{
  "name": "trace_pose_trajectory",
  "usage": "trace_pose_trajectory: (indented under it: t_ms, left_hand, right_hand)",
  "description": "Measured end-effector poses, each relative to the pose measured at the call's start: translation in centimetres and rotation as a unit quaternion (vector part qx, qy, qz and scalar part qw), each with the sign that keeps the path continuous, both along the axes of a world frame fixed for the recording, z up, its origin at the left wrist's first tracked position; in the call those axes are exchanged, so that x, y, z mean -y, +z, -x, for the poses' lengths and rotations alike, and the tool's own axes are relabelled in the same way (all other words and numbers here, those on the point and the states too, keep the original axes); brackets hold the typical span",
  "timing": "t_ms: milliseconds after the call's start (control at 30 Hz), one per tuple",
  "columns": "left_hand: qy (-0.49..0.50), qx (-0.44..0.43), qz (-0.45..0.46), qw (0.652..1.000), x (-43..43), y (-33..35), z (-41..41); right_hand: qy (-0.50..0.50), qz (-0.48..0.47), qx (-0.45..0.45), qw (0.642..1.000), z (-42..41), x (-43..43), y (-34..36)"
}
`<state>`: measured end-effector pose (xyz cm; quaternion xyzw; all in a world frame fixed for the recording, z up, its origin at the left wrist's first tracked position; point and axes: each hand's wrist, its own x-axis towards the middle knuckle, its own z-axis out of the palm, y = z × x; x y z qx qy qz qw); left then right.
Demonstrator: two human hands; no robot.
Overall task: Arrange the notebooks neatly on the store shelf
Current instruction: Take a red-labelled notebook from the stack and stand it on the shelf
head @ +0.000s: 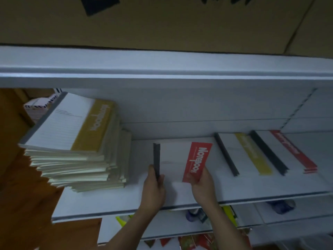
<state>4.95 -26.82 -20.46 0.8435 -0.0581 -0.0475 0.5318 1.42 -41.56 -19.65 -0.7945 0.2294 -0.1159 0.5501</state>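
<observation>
A white notebook with a red title band point(177, 159) lies on the white shelf point(111, 201), near its middle. My left hand point(155, 184) grips its dark spine edge. My right hand point(201, 181) holds its near right corner, thumb on the red band. To the left stands a tall, uneven stack of notebooks point(75, 147), the top one with a yellow band. To the right lie a yellow-banded notebook point(245, 152) and a red-banded one point(288, 150), side by side and overlapping.
An upper white shelf point(162, 69) overhangs, with a cardboard box point(162, 24) on it. Envelopes with striped edges point(37, 107) sit behind the tall stack. A brown wooden panel point(18, 177) stands at the left. Lower shelves hold small coloured items point(194, 213).
</observation>
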Motion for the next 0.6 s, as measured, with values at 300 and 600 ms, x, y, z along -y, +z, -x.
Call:
trace_pose_trajectory:
  t_ms: [300,600]
  left_hand:
    - [0.052,-0.021,-0.014,0.998,2.3,-0.7,0.5]
    - [0.04,-0.029,-0.051,0.997,8.1,-0.5,1.9]
  right_hand:
    - [0.064,0.002,-0.044,0.997,-0.1,1.0,-1.1]
    - [0.055,0.036,-0.063,0.996,1.8,6.6,-0.3]
